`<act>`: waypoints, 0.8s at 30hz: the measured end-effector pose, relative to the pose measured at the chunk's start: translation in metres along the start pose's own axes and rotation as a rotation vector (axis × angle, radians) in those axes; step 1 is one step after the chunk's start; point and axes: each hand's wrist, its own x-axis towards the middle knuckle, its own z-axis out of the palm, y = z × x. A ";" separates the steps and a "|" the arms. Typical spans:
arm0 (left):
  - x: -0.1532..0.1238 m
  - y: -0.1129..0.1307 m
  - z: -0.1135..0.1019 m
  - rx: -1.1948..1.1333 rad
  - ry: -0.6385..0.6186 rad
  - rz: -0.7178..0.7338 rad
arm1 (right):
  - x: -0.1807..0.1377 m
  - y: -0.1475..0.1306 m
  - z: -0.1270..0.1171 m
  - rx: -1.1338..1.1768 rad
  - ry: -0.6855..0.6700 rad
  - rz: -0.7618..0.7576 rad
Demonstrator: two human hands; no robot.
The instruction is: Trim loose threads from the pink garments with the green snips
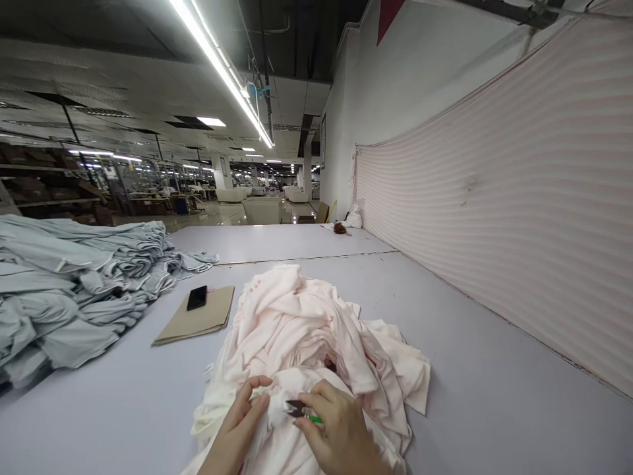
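Observation:
A heap of pale pink garments (291, 323) lies in front of me on the table. My left hand (244, 415) is closed on a fold of the pink garment, with thumb and forefinger close together. In my right hand (336, 422) is a pair of thread snips (312, 417) with a green part and dark blades. The blades point left, over the fabric near my left fingertips, and look slightly apart. Whether a thread lies between them is too small to tell.
A large pile of grey-blue garments (84, 284) covers the table's left side. Beside it, a black phone (197, 297) rests on brown cardboard (198, 323). A striped pink cloth (494, 198) hangs along the right edge. A dark reddish bundle (339, 228) sits at the far end.

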 end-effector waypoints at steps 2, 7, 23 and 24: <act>-0.001 0.002 0.000 0.029 0.004 -0.004 | 0.000 0.000 0.001 -0.028 0.000 -0.018; -0.004 0.010 0.001 -0.035 -0.065 -0.067 | 0.004 0.000 0.003 0.007 0.031 -0.009; -0.007 0.013 0.005 0.048 -0.096 0.006 | 0.004 -0.005 0.001 -0.022 -0.026 0.032; -0.007 0.014 0.005 0.049 -0.107 -0.001 | 0.005 -0.005 0.001 -0.022 -0.024 0.033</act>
